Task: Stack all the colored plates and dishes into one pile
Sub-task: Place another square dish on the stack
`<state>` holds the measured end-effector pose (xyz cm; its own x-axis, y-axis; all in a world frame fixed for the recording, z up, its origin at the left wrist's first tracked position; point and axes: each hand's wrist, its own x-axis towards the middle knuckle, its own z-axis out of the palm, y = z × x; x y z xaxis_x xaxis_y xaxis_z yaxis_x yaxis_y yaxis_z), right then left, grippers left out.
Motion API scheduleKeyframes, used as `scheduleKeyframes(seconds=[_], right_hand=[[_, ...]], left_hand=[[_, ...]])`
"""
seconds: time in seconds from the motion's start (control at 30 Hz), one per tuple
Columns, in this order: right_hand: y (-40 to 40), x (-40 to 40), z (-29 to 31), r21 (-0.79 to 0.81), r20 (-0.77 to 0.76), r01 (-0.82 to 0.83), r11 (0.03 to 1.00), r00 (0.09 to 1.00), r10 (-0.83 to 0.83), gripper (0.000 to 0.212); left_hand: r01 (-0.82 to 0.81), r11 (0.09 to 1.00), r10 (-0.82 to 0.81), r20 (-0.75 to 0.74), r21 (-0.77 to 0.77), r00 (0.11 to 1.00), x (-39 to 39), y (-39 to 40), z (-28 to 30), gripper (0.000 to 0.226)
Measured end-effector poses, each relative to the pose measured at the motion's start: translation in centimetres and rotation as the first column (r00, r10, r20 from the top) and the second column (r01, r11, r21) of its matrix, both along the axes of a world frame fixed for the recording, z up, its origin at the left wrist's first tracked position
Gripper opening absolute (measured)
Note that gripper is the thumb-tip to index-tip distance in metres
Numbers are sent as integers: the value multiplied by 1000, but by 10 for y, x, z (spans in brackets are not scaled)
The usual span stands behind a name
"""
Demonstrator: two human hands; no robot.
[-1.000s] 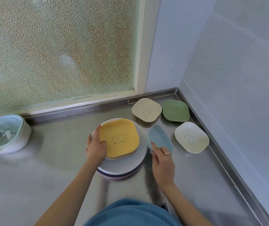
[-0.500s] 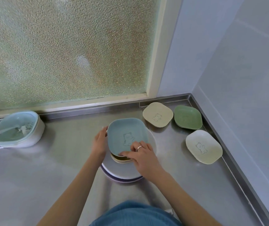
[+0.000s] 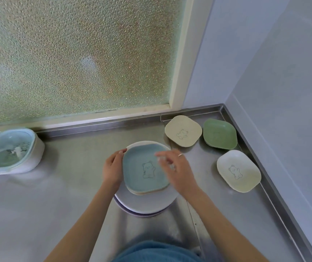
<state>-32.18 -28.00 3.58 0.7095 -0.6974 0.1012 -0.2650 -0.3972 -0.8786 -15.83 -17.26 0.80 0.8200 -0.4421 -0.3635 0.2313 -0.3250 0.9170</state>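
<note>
A blue square dish (image 3: 142, 168) with a bear drawing lies on top of the pile, over a yellow dish whose edge just shows, on round white plates (image 3: 145, 204). My left hand (image 3: 112, 168) holds the blue dish's left edge. Just above the dish's right side hovers my right hand (image 3: 177, 172), fingers spread and blurred, holding nothing. A beige bear dish (image 3: 183, 133), a green dish (image 3: 219, 134) and a cream bear dish (image 3: 238, 171) lie apart in the right corner of the steel counter (image 3: 66, 201).
A pale green and white lidded container (image 3: 9, 151) stands at the far left. A frosted window runs along the back, with a grey wall to the right. Raised steel rims edge the counter at the back and right.
The blue dish went from my right hand onto the yellow dish on the pile. My right hand has since let go and lifted off toward the right. My left hand stays at the pile's left edge.
</note>
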Motion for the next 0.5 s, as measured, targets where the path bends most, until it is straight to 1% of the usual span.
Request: scheduleKeyframes(seconds=[0.03, 0.07, 0.1, 0.13, 0.2, 0.27, 0.33, 0.4, 0.5], right_hand=[[-15, 3, -3, 1, 6, 141, 990, 990, -141, 19], [-32, 6, -8, -5, -31, 249, 969, 968, -249, 19], [-50, 10, -14, -20, -109, 307, 952, 945, -307, 22], [-66, 12, -22, -38, -213, 317, 948, 924, -318, 29], [-94, 17, -40, -51, -402, 253, 966, 880, -252, 43], [-109, 21, -57, -41, -527, 155, 987, 836, -153, 51], [-113, 24, -71, -17, -617, 71, 997, 784, -66, 53], [-111, 27, -82, -37, -654, 47, 998, 754, -60, 51], [-108, 26, -89, -118, -633, 137, 984, 753, -180, 38]], left_hand=[[-7, 1000, 7, 0, 0, 1000, 3, 0, 1, 30], [-2, 1000, 2, 5, 1, 1000, 5, 1, 2, 30], [10, 1000, -10, 9, 1, 1000, 7, 0, 3, 29], [22, 1000, -22, 7, 7, 1000, 9, 0, 2, 28], [40, 998, -39, -10, 41, 999, 8, -1, 0, 27], [60, 997, -59, -22, 50, 998, 6, -1, -3, 26], [68, 996, -67, -22, 59, 998, 5, -1, -8, 21], [67, 994, -67, -6, 83, 998, 5, -2, -11, 23], [65, 992, -67, 18, 111, 998, 7, -4, -11, 28]])
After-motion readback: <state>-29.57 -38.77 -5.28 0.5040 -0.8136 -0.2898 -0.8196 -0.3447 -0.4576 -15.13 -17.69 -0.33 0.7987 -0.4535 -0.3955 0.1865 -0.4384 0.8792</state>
